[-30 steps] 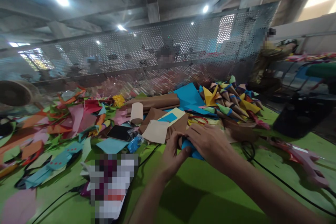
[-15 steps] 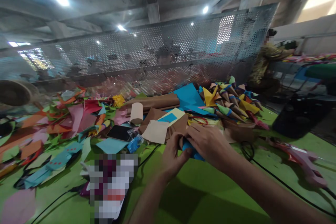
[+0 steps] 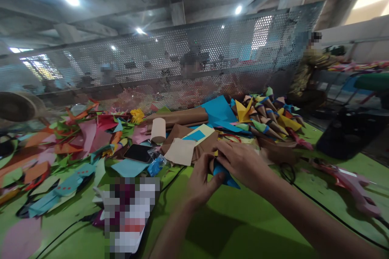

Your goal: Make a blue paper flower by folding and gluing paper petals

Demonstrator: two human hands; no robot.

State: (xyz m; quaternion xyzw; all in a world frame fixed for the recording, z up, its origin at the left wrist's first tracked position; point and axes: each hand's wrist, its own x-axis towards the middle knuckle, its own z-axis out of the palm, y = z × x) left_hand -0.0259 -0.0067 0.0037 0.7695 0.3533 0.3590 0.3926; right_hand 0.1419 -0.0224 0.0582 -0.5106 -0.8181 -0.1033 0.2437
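Observation:
My left hand (image 3: 201, 178) is closed round a small rolled piece of blue paper (image 3: 228, 179), the thumb pressed along its side. From the right, my right hand (image 3: 240, 162) grips the same paper, its fingers bent over the top. A pointed blue corner sticks out below the fingers. Between the hands shows a bit of brown, partly hidden. Just behind lie a beige paper square (image 3: 180, 151), brown sheets (image 3: 173, 135) and a pale yellow sheet with a blue rectangle (image 3: 196, 136).
Paper cones (image 3: 267, 119) are heaped at the back right. Coloured paper scraps (image 3: 75, 135) cover the left. A phone (image 3: 137, 153), a beige roll (image 3: 158, 130) and a pink glue gun (image 3: 349, 186) with its cord lie on the green table (image 3: 261, 234). A perforated metal screen (image 3: 170, 68) stands behind.
The blue paper has turned slightly in my hands, and more of its pointed corner shows below the fingers. My right fingers have shifted a little over it.

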